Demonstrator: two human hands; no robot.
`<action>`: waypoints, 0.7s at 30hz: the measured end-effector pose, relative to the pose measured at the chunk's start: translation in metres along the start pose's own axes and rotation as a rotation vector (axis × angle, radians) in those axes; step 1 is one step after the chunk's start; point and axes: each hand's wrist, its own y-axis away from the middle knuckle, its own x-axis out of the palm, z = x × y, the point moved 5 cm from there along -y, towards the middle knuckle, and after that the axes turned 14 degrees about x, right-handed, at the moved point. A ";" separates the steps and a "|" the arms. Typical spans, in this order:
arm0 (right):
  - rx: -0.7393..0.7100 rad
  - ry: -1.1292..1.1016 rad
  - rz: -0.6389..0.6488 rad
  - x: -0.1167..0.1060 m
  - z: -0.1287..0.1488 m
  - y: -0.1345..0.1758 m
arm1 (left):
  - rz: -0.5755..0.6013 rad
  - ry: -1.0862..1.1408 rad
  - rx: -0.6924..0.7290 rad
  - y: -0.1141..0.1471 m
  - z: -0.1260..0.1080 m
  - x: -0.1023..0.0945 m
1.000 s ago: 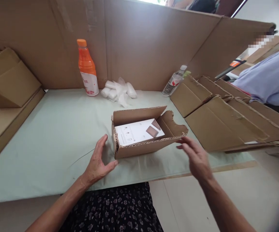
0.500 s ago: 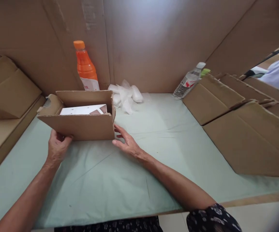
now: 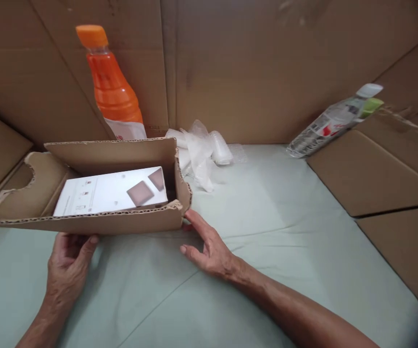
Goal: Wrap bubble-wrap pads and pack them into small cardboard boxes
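An open cardboard box (image 3: 96,223) sits left of centre, its top flaps raised. Inside lies a white printed carton (image 3: 100,193) with brown squares pictured on it. My left hand (image 3: 69,263) is at the box's lower front edge, its fingers curled under and partly hidden by it, the thumb in front. At the box's right front corner is my right hand (image 3: 209,246), fingers touching the end wall, thumb spread apart from them. Some fingertips of the right hand are hidden behind the corner.
Behind the box stands an orange drink bottle (image 3: 116,92). Crumpled white plastic wrap (image 3: 197,154) lies at the back. A clear water bottle (image 3: 328,123) leans beside cardboard boxes (image 3: 379,169) on the right. Cardboard panels (image 3: 248,72) wall the green-covered table (image 3: 266,208).
The view has moved closer and lower, so the box looks larger and more of the white carton's top shows. Both hands stay at the same parts of the box.
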 end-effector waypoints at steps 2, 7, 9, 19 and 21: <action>0.013 0.005 -0.051 -0.006 0.000 0.001 | 0.052 -0.021 0.017 0.000 -0.001 0.001; -0.135 0.267 -0.359 -0.072 0.024 -0.006 | 0.078 -0.147 0.001 0.002 0.002 -0.002; -0.132 0.402 -0.586 -0.119 0.031 -0.025 | 0.084 -0.168 0.009 0.003 0.002 -0.002; 0.113 0.399 -0.748 -0.226 0.010 -0.125 | 0.091 -0.133 0.051 -0.002 -0.004 0.004; 0.064 0.209 -0.836 -0.236 0.021 -0.087 | 0.096 -0.106 0.052 -0.003 -0.007 0.006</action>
